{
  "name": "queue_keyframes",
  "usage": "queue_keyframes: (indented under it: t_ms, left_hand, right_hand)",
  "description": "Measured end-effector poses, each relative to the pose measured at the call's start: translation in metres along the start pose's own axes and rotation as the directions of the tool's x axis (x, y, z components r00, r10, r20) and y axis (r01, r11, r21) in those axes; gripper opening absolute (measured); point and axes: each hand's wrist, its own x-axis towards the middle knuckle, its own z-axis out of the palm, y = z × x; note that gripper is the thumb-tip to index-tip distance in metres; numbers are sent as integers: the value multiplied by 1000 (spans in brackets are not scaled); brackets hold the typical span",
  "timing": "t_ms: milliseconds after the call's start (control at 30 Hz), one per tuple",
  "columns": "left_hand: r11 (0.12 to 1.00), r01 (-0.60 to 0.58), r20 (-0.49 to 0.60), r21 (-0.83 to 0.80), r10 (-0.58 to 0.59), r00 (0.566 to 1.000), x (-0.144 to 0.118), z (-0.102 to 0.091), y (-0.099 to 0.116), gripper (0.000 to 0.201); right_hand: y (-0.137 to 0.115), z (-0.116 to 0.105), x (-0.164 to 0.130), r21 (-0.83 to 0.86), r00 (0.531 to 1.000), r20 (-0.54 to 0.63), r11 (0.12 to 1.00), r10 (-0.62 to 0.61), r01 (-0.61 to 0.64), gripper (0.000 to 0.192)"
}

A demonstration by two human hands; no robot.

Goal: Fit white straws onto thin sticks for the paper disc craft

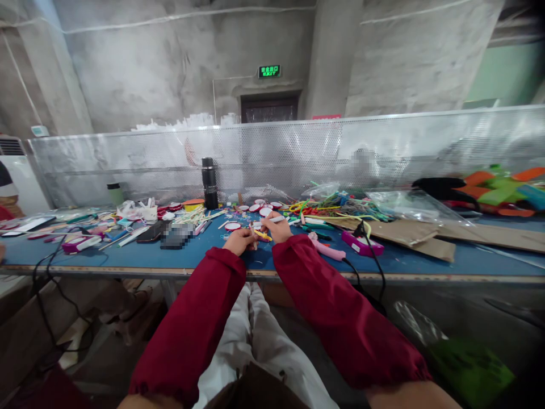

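Both my arms, in dark red sleeves, reach out to the blue table (179, 258). My left hand (239, 241) is closed on one end of a small yellow and pink craft piece (262, 234). My right hand (279, 227) pinches the other end of that piece just above the tabletop. The piece is small and its exact shape is unclear. A white stick (272, 219) lies just behind my right hand.
A black flask (209, 183) stands behind a heap of sticks and round red-rimmed discs (233, 226). Two purple glue guns (363, 243) (79, 244) with black cords, a pink tool (327, 249), coloured cords (336, 205), cardboard (430, 236) and a perforated metal screen (298, 153) surround me.
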Motion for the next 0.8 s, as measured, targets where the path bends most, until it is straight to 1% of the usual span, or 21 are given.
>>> queue_keyframes:
  t_ms: [167, 467, 800]
  left_hand:
    - [999, -33, 7, 21, 33, 999, 1, -1, -2, 36]
    - [999, -34, 10, 29, 34, 999, 2, -2, -2, 35]
    - [999, -30, 13, 24, 30, 999, 1, -1, -1, 34]
  right_hand:
    - [3, -1, 1, -15, 1000, 14, 1000, 9, -9, 22]
    - [7, -2, 3, -6, 1000, 8, 1000, 8, -8, 21]
    - [6, -2, 2, -5, 999, -50, 1000, 20, -20, 19]
